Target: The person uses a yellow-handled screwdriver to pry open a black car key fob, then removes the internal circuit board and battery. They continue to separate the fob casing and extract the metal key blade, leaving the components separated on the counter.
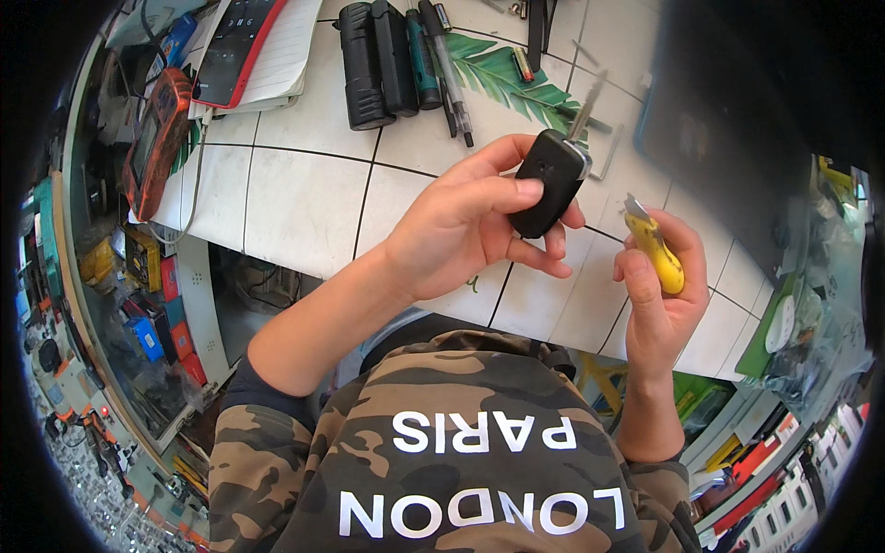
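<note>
Left hand point(461, 212) is clamped on a black plastic car key fob point(544, 192), thumb pressed to its face and fingers behind; a silver metal key blade point(587, 109) juts from its top, away from the wearer. The fob's face bears a faint mark, too small to make out. Right hand point(668, 295), just beside it, has its fingers closed around a rounded yellow-handled knife point(656, 253), whose short silver blade points up, apart from the fob. Both are held above a white tiled counter point(300, 198).

Beyond the left hand lie a black cylindrical flashlight point(361, 74), a clear-barrelled pen point(452, 74) and a small cylindrical battery point(523, 64), near a green leaf pattern point(479, 66). Beyond the gap between the hands is a thin L-shaped metal rod point(607, 155). Well off to the left hand's far left, a red-edged phone point(238, 53) with small, illegible screen characters rests on lined paper point(288, 64). Below both hands, the wearer's brown-and-black camouflage shirt point(406, 378) carries two rows of bold white capital letters point(484, 431), clearly printed but upside down from this view.
</note>
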Demonstrator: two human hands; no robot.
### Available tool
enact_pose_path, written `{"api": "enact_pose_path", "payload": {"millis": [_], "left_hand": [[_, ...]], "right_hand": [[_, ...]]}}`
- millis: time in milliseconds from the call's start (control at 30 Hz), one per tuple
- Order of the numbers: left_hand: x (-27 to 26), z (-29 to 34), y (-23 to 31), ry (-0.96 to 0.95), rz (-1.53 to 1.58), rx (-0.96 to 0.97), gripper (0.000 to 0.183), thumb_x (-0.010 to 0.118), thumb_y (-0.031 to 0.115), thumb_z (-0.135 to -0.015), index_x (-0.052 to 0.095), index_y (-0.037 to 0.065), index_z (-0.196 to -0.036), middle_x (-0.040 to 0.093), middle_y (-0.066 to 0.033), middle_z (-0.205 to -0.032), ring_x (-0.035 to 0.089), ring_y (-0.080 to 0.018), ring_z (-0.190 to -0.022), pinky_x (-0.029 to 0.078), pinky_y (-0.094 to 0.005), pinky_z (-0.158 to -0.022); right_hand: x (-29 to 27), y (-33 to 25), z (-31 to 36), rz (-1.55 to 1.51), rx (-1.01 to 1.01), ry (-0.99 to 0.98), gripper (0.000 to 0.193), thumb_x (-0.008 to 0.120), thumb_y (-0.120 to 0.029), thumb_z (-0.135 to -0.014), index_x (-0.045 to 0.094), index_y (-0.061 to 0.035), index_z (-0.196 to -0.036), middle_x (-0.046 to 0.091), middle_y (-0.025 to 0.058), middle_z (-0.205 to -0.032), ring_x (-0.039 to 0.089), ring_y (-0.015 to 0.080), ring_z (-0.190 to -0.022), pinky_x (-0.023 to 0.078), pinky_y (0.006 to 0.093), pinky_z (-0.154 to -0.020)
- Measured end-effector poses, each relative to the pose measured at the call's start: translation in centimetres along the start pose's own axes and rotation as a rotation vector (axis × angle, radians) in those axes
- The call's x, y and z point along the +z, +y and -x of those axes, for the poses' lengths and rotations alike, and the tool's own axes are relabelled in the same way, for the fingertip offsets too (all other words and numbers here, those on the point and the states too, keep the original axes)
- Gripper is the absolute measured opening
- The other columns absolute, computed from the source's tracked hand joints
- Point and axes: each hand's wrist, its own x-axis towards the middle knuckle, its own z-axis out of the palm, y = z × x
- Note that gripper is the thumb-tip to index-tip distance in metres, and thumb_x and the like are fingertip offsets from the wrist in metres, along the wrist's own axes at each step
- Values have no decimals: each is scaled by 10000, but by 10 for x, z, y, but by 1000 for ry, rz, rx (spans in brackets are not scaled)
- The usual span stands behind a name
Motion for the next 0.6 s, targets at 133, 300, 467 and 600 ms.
{"api": "enact_pose_path", "payload": {"millis": [133, 300, 467, 600], "left_hand": [[3, 2, 0, 36, -181, 26, 344, 529, 226, -906, 402, 52, -1173, 599, -189, -959, 633, -228, -748, 553, -399, -741], [11, 2, -3, 74, -460, 176, 325, 542, 217, -891, 418, 50, -1141, 615, -186, -885, 632, -217, -697, 542, -337, -659], [7, 1, -1, -60, -162, 39, 319, 521, 221, -880, 418, 19, -1105, 576, -179, -762, 572, -185, -561, 483, -280, -494], [4, -4, -6, -337, 309, -160, 293, 439, 271, -918, 468, 25, -1075, 564, -156, -758, 472, -136, -437, 382, -225, -373]], "right_hand": [[1, 0, -1, 34, -37, 3, 268, 586, -103, -869, 549, -21, -1122, 574, 63, -985, 531, 98, -864, 417, 226, -786], [5, -6, -4, -123, -6, 51, 360, 567, -99, -878, 498, -22, -1223, 590, 91, -1038, 512, 93, -837, 422, 225, -753], [10, -11, -18, -353, 5, -40, 467, 610, -79, -831, 468, -30, -1274, 585, 113, -1110, 517, 117, -924, 429, 257, -828], [16, -13, -35, -490, 17, -316, 431, 654, -86, -792, 537, -15, -1201, 554, 134, -1172, 444, 199, -1157, 361, 322, -973]]}}
